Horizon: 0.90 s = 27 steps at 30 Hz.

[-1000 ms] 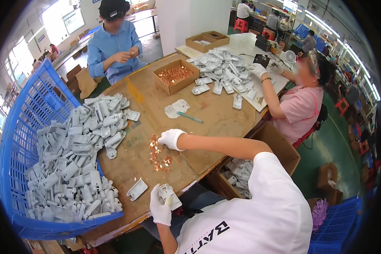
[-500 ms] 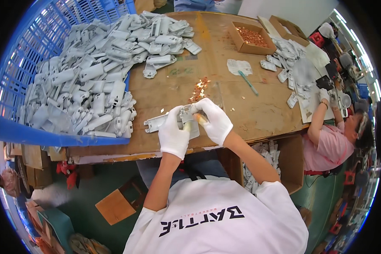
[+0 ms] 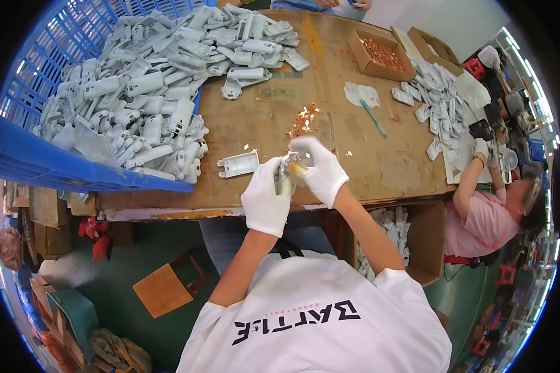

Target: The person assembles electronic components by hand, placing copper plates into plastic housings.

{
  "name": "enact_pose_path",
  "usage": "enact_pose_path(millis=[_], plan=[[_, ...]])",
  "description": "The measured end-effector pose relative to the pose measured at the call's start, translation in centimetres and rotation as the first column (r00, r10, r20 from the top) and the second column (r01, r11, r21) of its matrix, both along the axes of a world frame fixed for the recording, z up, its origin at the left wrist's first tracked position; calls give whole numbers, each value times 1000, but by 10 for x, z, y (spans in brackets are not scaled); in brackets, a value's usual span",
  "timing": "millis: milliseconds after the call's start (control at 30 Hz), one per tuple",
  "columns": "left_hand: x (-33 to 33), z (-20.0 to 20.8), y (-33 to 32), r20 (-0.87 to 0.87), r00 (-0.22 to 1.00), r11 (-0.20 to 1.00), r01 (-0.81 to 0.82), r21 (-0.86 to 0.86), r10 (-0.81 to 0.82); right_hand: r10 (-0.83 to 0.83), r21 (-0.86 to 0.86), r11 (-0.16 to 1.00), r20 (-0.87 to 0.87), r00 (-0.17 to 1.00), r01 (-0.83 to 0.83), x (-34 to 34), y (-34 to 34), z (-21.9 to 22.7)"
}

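My left hand (image 3: 264,198), in a white glove, is closed around a light grey plastic housing (image 3: 285,163), held above the near edge of the cardboard-covered table. My right hand (image 3: 322,172), gloved too, grips the top end of the same housing, its thumb tip yellowed. Much of the part is hidden by the fingers. Just left of my hands a similar open-faced housing (image 3: 239,165) lies on the table. Beyond them is a small pile of shiny copper-coloured metal pieces (image 3: 303,120), with a few loose bits around it.
A blue crate (image 3: 87,171) heaped with grey housings (image 3: 146,93) stands at left. Far right are a carton of copper pieces (image 3: 379,55), a teal pen (image 3: 373,118) and more housings (image 3: 438,102). A carton (image 3: 426,248) sits below the table edge; a co-worker (image 3: 482,214) sits at right.
The housing in my hands has turned from showing its broad face to a narrow, more upright view. The housing on the table now shows fully, apart from my left hand.
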<state>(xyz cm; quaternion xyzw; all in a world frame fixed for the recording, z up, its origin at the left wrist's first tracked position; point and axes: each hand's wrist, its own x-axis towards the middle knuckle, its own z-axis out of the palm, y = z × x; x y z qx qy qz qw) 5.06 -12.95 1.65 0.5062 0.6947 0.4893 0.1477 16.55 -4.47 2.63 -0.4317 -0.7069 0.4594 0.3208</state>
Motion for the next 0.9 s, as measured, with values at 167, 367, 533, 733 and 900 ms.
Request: enact_pose_path(millis=[167, 367, 533, 733, 900], plan=[[-1, -4, -42, 153, 973, 972, 195, -134, -174, 154, -134, 983, 200, 968, -129, 25, -49, -1], [9, -26, -65, 87, 969, 936, 248, -248, -233, 108, -100, 992, 333, 937, -79, 35, -93, -24], [21, -38, -87, 94, 968, 891, 249, -381, -231, 21, -97, 995, 458, 889, 26, 38, -132, -41], [25, -42, -99, 60, 954, 842, 287, -457, -293, 46, -173, 984, 473, 880, 42, 45, -145, -44], [27, -51, -101, 80, 947, 840, 314, -442, -312, 160, -199, 978, 491, 856, -69, 55, -143, -52]])
